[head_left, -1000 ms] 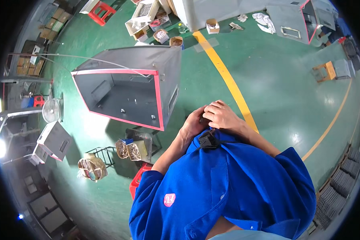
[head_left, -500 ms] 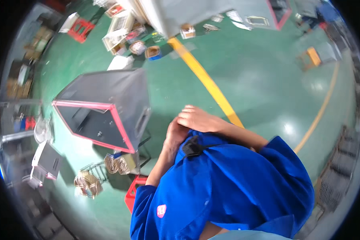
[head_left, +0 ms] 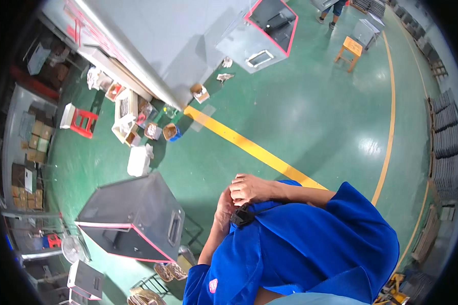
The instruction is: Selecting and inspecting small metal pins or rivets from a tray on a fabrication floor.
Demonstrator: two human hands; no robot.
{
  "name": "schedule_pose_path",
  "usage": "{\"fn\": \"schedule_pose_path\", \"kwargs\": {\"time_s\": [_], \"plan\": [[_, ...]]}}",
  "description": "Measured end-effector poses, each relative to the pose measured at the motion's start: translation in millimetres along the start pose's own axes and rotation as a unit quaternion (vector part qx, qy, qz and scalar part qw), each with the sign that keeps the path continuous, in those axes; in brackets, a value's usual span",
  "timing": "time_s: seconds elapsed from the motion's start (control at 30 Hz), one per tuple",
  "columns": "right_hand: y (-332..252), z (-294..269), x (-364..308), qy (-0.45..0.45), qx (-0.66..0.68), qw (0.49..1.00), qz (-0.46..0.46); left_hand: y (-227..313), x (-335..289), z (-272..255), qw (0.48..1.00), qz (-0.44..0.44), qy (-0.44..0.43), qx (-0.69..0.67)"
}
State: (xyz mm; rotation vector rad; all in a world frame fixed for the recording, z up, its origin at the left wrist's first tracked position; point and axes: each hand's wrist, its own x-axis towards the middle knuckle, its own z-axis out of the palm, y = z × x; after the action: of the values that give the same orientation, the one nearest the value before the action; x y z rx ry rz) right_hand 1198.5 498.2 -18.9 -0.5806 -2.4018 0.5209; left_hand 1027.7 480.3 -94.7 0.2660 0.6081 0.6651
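My two hands meet at the front of my blue jacket (head_left: 310,239). My right hand (head_left: 248,188) has its fingers curled over the fingers of my left hand (head_left: 225,206). Both look closed, and whatever they might hold between them is hidden. Just below them, a small black buckle-like device (head_left: 242,216) sits against the jacket. The nearest large thing to my left hand is a grey metal cabinet (head_left: 152,203) with a pink-edged open front, standing apart from it.
A yellow floor line (head_left: 249,145) runs diagonally ahead. Boxes, a white bag (head_left: 140,160) and a red stool (head_left: 84,122) stand at left. Another pink-edged cabinet (head_left: 259,38) is ahead, a wooden stool (head_left: 348,53) and a person (head_left: 333,12) farther right. Stacked grey panels (head_left: 448,147) line the right side.
My view has swung, so the cabinet and boxes sit lower in the picture, and a person and wooden stool show clearly at the far right. My hands remain together at the jacket.
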Motion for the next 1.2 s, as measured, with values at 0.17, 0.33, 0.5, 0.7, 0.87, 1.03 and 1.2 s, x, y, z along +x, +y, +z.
{"fn": "schedule_pose_path", "kwargs": {"time_s": [0.17, 0.33, 0.5, 0.7, 0.87, 1.03, 1.2], "plan": [[13, 3, -10, 0.008, -0.010, 1.000, 0.010, 3, 9, 1, 0.995, 0.003, -0.098, -0.012], [18, -11, -16, -0.067, 0.003, 0.997, 0.047, 3, 11, 7, 0.993, 0.043, -0.024, 0.109], [22, -6, -14, -0.091, -0.005, 0.995, 0.043, -8, 12, -15, 0.973, 0.133, -0.038, 0.185], [30, 12, -15, -0.101, -0.036, 0.994, 0.035, 0, 7, 2, 0.999, 0.030, -0.009, 0.008], [29, 19, -18, -0.110, -0.040, 0.992, 0.050, -7, 2, 12, 0.984, 0.109, -0.004, 0.141], [32, 27, -26, -0.101, -0.047, 0.993, 0.049, -13, 14, -6, 0.998, 0.040, 0.011, 0.042], [34, 34, -34, -0.091, -0.043, 0.993, 0.059, -15, 18, -3, 0.988, 0.040, 0.038, 0.142]]}}
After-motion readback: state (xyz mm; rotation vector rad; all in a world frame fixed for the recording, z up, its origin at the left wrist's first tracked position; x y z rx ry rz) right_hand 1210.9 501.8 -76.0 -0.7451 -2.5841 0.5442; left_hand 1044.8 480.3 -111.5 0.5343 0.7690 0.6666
